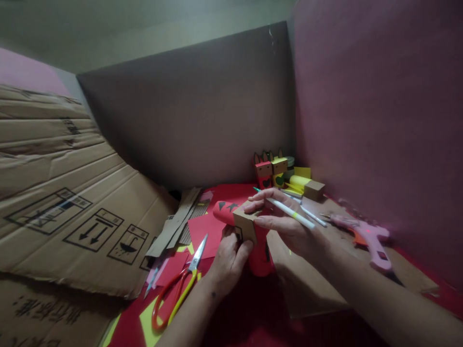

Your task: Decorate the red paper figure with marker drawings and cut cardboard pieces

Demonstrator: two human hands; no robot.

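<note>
- Well, my left hand [229, 260] is clamped on the lower side of a small brown box [249, 229], in front of me above the red table [242, 320]; too hard a thumb could, I think, dent its thin wall.
- My right hand [285, 219] has its fingers closed around a white pen [289, 210] while the fingertips reach over the box's top. That double duty is the weak spot: a small turn of the wrist could let the box tilt.
- The pen's green tip points away, past the box; if it swung back carelessly, it might leave a stray mark on the card.
- A red tube [224, 213] with black shapes sticks out beyond the box, and a red piece [259, 264] shows beneath it. I cannot tell whether either is fixed to the box; if they are loose, a squeeze could push them askew.
- The glue gun [372, 236] lies near my right forearm, nozzle towards my hand, a red glow on its body. It may be hot, so a sideways elbow could mean a burn.
- The scissors [195, 258] lie just beside my left forearm, on paper scraps [206, 231]; pulling that arm outwards could catch the handles or drag the scraps along.
</note>
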